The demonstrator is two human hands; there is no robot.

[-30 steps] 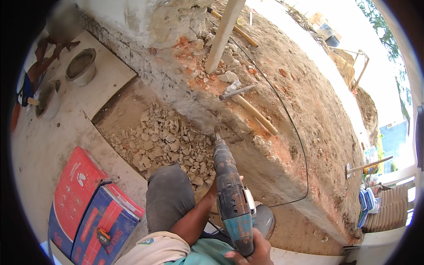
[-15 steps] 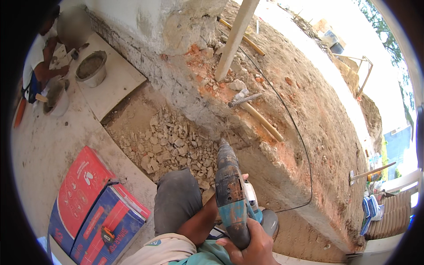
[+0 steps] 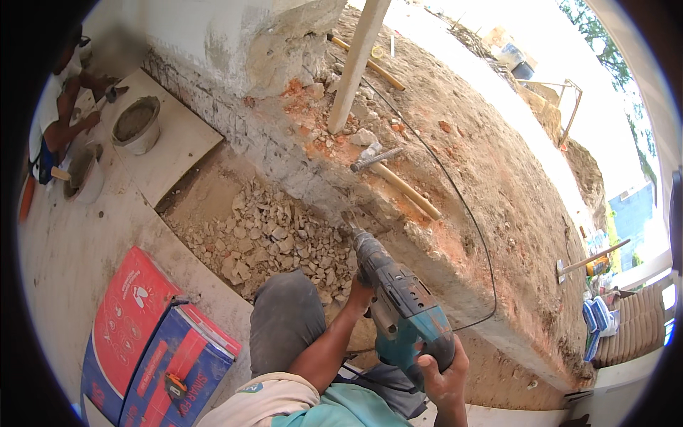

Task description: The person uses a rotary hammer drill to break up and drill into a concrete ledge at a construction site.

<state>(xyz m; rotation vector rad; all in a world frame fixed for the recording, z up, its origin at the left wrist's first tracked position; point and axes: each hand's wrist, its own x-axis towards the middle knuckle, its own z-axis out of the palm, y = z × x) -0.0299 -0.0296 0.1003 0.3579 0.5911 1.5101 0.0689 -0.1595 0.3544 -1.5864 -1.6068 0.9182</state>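
A teal and black hammer drill [image 3: 404, 309] points away from me, its bit [image 3: 351, 223] at the rough concrete ledge face. My left hand [image 3: 361, 288] grips it near the front, partly hidden by the drill body. My right hand [image 3: 445, 376] is closed on the rear handle. Pale rubble [image 3: 274, 235] lies left of the bit. On the ledge above, a hammer [image 3: 405, 188] with a wooden handle lies by a steel bar [image 3: 384, 156] and broken chunks.
A co-worker [image 3: 64, 114] crouches upper left beside two mortar buckets [image 3: 149, 135] on boards. Red and blue cardboard boxes [image 3: 128, 299] lie lower left with a tape measure [image 3: 175, 386]. A wooden post [image 3: 356, 71] leans on the ledge; a cable [image 3: 477, 228] runs across the soil.
The drill's back end has swung to the right with my right hand, now tilted to show its side. My left hand shows more at the front. The co-worker's hands have shifted.
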